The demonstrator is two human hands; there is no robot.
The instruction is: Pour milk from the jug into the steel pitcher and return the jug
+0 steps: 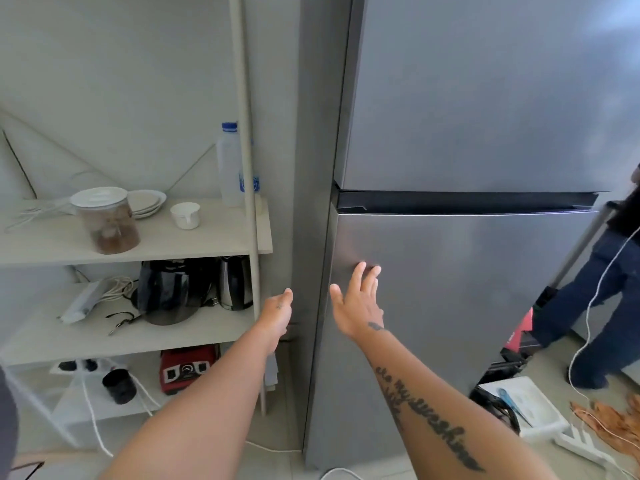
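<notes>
A tall steel fridge stands in front of me with both doors closed; its lower door [467,289] fills the middle right. My right hand [358,301] is open, fingers spread, with the fingertips on the left part of that door. My left hand [277,313] reaches toward the fridge's left side panel [311,237], thumb up, with nothing in it; its fingers are mostly hidden. A white plastic bottle with a blue cap [229,164] stands on the top shelf at the left. A steel vessel [236,282] sits on the shelf below. No milk jug is in view.
The pale shelf unit [173,244] beside the fridge holds a lidded jar [109,220], plates, a white cup [186,215], a black kettle [166,292] and a red appliance [187,368]. A person's legs [595,306] stand at the right. Cables and a white box [519,407] lie on the floor.
</notes>
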